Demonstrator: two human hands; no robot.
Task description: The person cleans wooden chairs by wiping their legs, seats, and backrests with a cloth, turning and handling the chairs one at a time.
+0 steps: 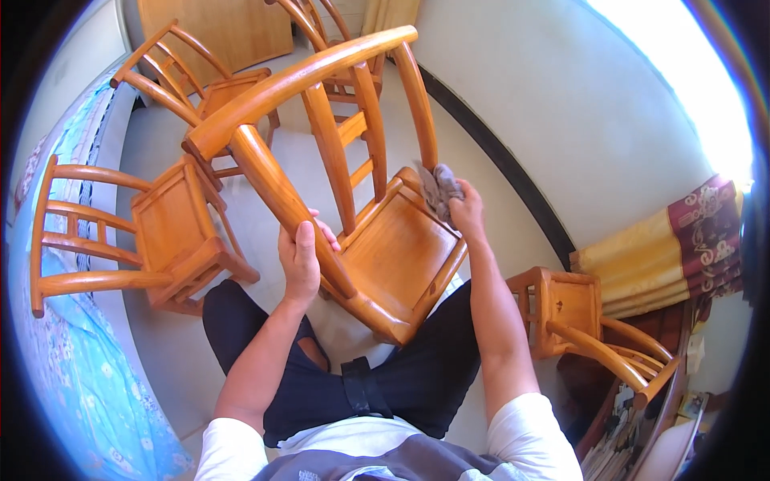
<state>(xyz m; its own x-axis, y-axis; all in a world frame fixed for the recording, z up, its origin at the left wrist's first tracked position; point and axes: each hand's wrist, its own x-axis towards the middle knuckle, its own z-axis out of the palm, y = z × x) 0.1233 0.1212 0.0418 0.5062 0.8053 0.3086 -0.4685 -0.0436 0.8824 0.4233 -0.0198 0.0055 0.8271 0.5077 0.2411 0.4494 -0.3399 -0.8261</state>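
Note:
A glossy orange-brown wooden chair (pixel 405 252) stands tilted between my knees, its curved backrest rising toward me. My left hand (pixel 303 255) wraps round the near backrest post, just above the seat, with the thumb on top. In my right hand (pixel 465 210) is a bunched grey cloth (pixel 439 191), pressed against the foot of the other backrest post where it meets the seat's corner. Part of the cloth is hidden by my fingers. The chair's legs are mostly hidden under its seat.
Similar wooden chairs stand at the left (pixel 168 216), the back left (pixel 233 88) and the right (pixel 569 309); another is partly seen at the back. A bed with a blue flowered cover (pixel 104 361) lies at the left. A yellow and maroon curtain (pixel 658 248) hangs at the right wall.

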